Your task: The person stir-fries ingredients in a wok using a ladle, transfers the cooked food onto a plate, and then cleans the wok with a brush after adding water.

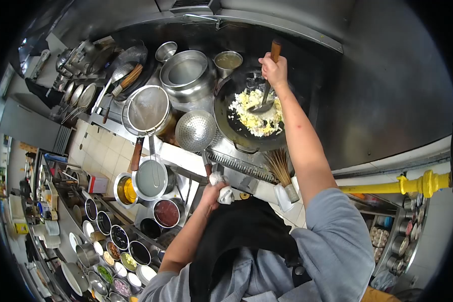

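As we look down in the head view: the wok (226, 124) stands on the range ahead of us, and the white-and-yellow food (244, 116) is spread inside it.
Cooking tool: we find this wooden-handled tool (266, 94) with its head down in the food, near the middle; if it is ladle or turner, we cannot tell.
Right hand: its fingers (274, 70) are folded round the wooden handle, with no gap that we can see; the handle's top comes out above the fist.
Long axis: from the fist, the shaft goes down and slightly to the left, so the head lies below these fingers.
Nearer hand: we judge the right, which is by the wok's far side; the left is well apart, near the apron (236, 221).
Left hand: its fingers (214, 195) are curled on a white cloth (226, 195).
Skimmer: its bowl (196, 131) lies left of the wok; its handle reaches the cloth, but we cannot tell whether the fingers hold it also.
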Demonstrator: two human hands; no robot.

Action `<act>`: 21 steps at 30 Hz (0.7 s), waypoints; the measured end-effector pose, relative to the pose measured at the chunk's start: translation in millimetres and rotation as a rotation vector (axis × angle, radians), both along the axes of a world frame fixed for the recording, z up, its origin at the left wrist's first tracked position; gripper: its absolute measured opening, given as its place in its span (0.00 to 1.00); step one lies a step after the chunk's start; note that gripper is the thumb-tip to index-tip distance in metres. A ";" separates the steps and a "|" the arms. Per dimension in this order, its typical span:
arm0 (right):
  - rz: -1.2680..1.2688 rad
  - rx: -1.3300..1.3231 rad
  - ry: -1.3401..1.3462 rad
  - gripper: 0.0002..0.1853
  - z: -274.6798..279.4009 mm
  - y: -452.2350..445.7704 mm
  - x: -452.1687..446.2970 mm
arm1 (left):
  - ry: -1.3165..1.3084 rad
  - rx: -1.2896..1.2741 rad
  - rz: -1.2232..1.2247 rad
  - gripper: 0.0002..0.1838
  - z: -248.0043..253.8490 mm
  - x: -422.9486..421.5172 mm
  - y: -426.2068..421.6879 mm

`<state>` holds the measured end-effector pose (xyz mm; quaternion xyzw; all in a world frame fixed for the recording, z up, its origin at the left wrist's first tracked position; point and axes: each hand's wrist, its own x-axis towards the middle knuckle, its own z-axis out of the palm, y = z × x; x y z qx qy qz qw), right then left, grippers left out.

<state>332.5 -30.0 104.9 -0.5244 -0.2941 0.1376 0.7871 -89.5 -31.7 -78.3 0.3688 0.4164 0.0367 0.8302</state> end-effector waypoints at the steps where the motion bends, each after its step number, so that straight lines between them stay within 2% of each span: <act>1: 0.007 0.005 -0.003 0.13 1.0 3.4 3.5 | 0.004 0.023 0.016 0.12 -4.9 2.4 -4.2; 3: -0.082 0.147 -0.091 0.12 -14.0 4.7 5.7 | 0.026 0.010 0.003 0.12 29.7 15.2 -16.3; 6: -0.018 0.052 0.035 0.12 -51.6 8.7 9.1 | -0.040 -0.106 0.019 0.09 -2.1 31.2 -14.5; 8: 0.023 0.055 0.087 0.13 -34.8 -8.1 -5.5 | -0.087 -0.161 0.046 0.10 2.6 51.6 -10.0; 11: 0.043 -0.063 0.068 0.19 -10.8 -44.3 -37.3 | -0.088 -0.219 -0.015 0.12 -0.8 101.0 15.8; 12: 0.035 -0.031 0.058 0.19 -16.9 -59.3 -48.5 | -0.196 -0.288 -0.105 0.12 -9.8 121.8 24.8; 13: -0.016 -0.044 -0.004 0.18 -19.3 -74.2 -65.7 | -0.160 -0.259 -0.121 0.15 -22.1 146.9 30.3; 14: -0.039 0.015 -0.079 0.17 -44.5 -86.0 -69.8 | -0.061 -0.258 -0.135 0.15 -38.6 167.9 37.4; 16: -0.113 0.149 -0.057 0.16 -80.9 -92.4 -82.6 | 0.029 -0.261 -0.163 0.16 -62.3 193.5 54.8; 18: -0.163 0.159 -0.096 0.15 -81.4 -93.9 -91.8 | 0.030 -0.427 -0.464 0.14 -76.7 196.7 68.2; 20: -0.189 0.099 0.049 0.15 -46.5 -89.3 -104.6 | 0.108 -0.470 -0.528 0.14 -79.5 198.3 72.0; 21: -0.186 0.080 0.025 0.14 -34.6 -90.6 -105.6 | 0.120 -0.469 -0.532 0.14 -80.7 202.6 73.3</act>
